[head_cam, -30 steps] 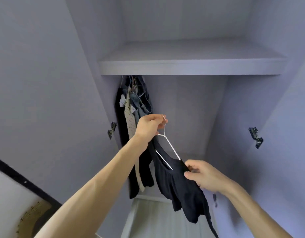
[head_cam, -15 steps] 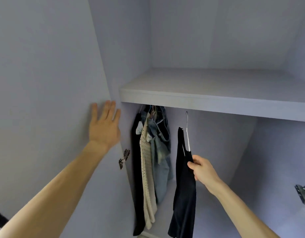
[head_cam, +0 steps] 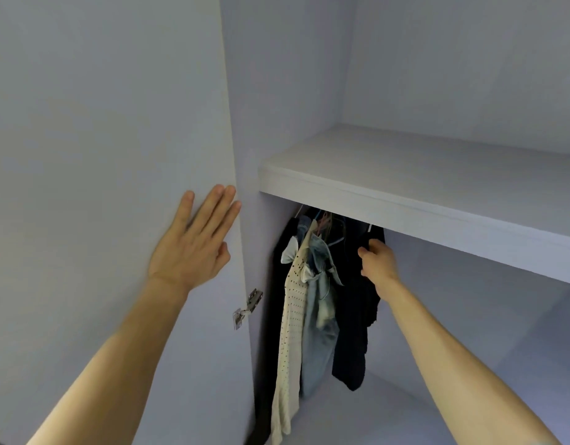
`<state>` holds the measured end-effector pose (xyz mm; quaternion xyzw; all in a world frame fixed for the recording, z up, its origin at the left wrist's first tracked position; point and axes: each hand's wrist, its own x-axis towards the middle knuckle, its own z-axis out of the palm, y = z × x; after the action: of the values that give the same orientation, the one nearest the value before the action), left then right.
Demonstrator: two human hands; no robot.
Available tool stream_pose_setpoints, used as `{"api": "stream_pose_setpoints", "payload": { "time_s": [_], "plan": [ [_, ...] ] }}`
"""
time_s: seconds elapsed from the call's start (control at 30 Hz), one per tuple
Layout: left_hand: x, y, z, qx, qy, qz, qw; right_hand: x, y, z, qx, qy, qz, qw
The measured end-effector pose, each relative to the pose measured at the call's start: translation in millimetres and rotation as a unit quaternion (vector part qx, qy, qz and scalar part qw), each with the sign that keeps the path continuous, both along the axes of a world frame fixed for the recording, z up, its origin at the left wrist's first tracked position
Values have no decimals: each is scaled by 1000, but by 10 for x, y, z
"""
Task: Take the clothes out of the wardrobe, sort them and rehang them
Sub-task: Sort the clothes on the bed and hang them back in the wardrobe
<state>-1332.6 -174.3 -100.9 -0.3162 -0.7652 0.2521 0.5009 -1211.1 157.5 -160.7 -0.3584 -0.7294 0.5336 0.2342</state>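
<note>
Fingers [head_cam: 213, 207] of the left hand [head_cam: 190, 245] are straight and spread a little. The hand lies flat on the door [head_cam: 101, 139], close to its edge. It holds nothing. A small metal hinge [head_cam: 246, 308] sits on the door edge, lower down.

The right hand [head_cam: 378, 263] reaches into the wardrobe [head_cam: 277, 91]. Its fingers are curled tight on the black top [head_cam: 354, 332], up near the top of the cloth. A bit of white hanger [head_cam: 369, 227] pokes up just above the hand and goes under the shelf [head_cam: 405, 194]. What the hanger hooks on is hidden by the shelf.

The black top hangs straight down, on the right side of the other clothes and touching them. Next to it on the left hang the jeans [head_cam: 319, 342], pale blue. Then comes a cream top [head_cam: 290, 322] with little dark dots. A dark cloth [head_cam: 279, 268] hangs past that, against the wardrobe wall. All the clothes are bunched at the left end, just under the shelf.
</note>
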Motion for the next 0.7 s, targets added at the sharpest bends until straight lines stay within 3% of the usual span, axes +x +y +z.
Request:
{"api": "stream_pose_setpoints", "payload": {
  "time_s": [0.3,0.5,0.7],
  "plan": [
    [-28,19,-1,2,33,-7,999,-415,-1,-588,53,-81,48,994],
    [-16,22,-8,-5,39,3,999,-604,-163,-451,210,-154,113,959],
    [14,10,2,-16,34,26,999,-579,-147,-496,198,-170,99,960]
  ]
}}
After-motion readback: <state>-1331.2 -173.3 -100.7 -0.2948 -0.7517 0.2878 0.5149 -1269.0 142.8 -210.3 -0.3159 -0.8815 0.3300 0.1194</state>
